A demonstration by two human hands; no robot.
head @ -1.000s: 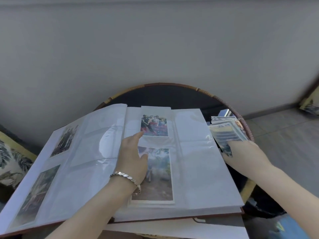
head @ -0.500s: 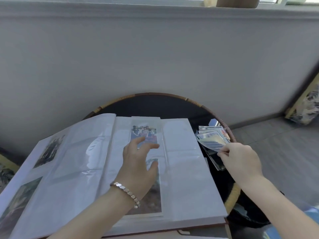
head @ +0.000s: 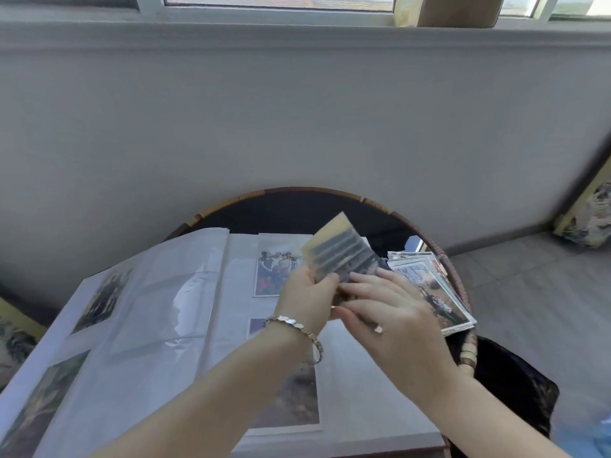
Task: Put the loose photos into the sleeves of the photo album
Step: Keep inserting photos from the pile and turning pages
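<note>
While both hands, left hand (head: pixel 305 297) and right hand (head: pixel 390 312), pinch one photo (head: pixel 344 256), the album (head: pixel 172 309) holds some pictures; a pile (head: pixel 436 292) waits.

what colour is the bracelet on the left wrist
Silver, a band of shiny metal links, seen in the head view: bracelet.

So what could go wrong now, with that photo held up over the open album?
Three things, I'd guess. The photo is pinched at its lower edge between the left hand and right hand, so it could bend or pick up finger marks. The stack of loose photos sits right by the table rim; a brush from the right arm might push some off. The loose plastic leaf stands bowed and could flop over.
</note>
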